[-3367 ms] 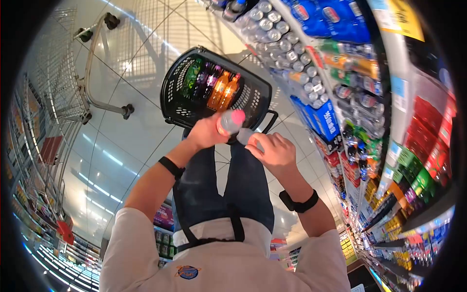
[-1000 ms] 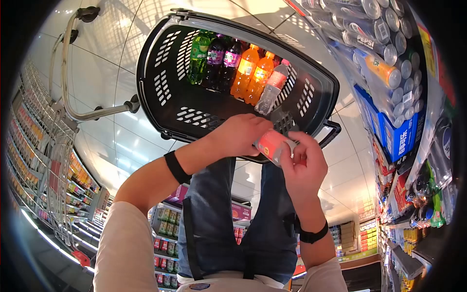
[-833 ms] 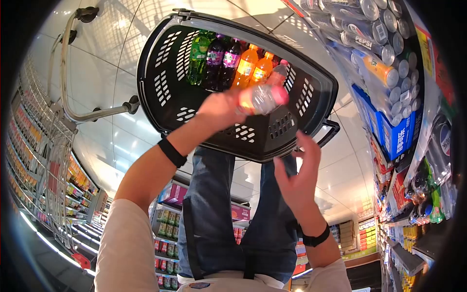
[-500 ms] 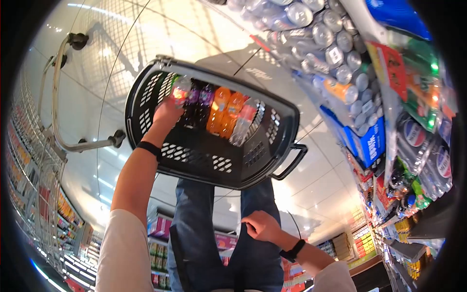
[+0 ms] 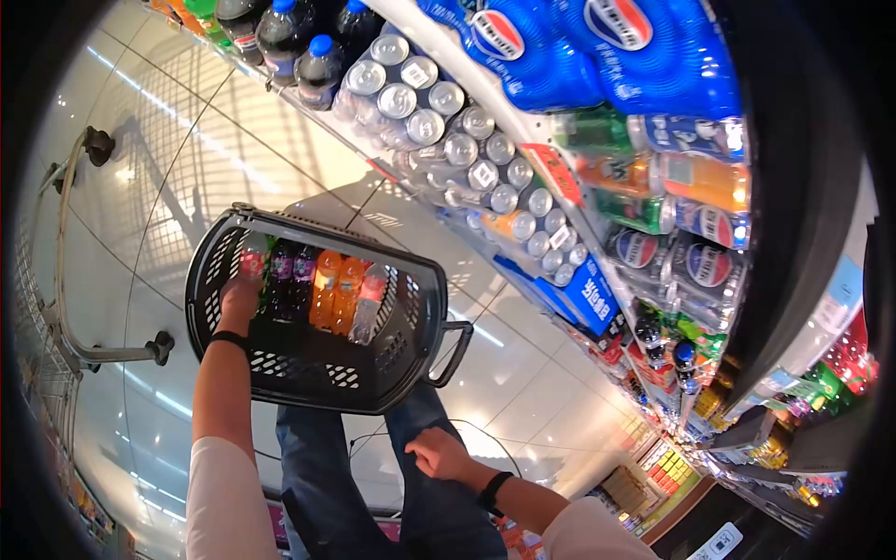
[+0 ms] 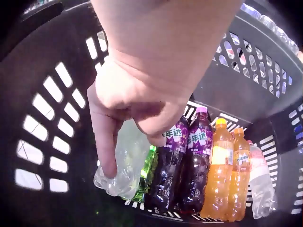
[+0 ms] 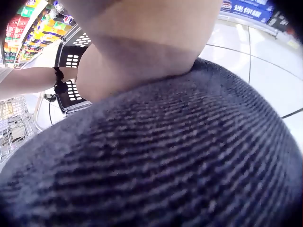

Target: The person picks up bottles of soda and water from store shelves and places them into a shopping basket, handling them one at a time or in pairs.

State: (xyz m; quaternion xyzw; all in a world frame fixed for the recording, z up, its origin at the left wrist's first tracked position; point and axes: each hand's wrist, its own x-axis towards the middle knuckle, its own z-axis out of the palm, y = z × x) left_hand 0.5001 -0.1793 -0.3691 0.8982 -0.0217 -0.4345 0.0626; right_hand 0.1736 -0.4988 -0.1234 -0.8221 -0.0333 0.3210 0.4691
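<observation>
Inside the black basket (image 5: 317, 397), my left hand (image 5: 240, 303) grips a clear bottle (image 5: 253, 257) at the left end of a row. In the left wrist view that hand (image 6: 137, 104) has thumb and fingers around the clear bottle (image 6: 125, 163), which stands beside a green bottle (image 6: 147, 176). Further along are two dark purple bottles (image 6: 195, 170), two orange bottles (image 6: 218, 175) and another clear bottle (image 6: 261, 184) with a pink label. My right hand (image 5: 439, 455) rests on the trousered leg, fingers loosely curled, holding nothing; the right wrist view shows that hand (image 7: 128, 66) against the dark cloth (image 7: 165, 156).
Shelves on the right hold packed cans (image 5: 448, 121), blue-wrapped packs (image 5: 644, 56) and bottles. A blue carton (image 5: 593, 294) sits low by the floor. At the left is a metal cart frame (image 5: 65, 271) with wheels. The basket's handle (image 5: 455, 355) sticks out at its right end.
My left hand carried the clear bottle from near the right hand across to the basket's left end and lowered it. My right hand let go of the bottle and came down onto the leg.
</observation>
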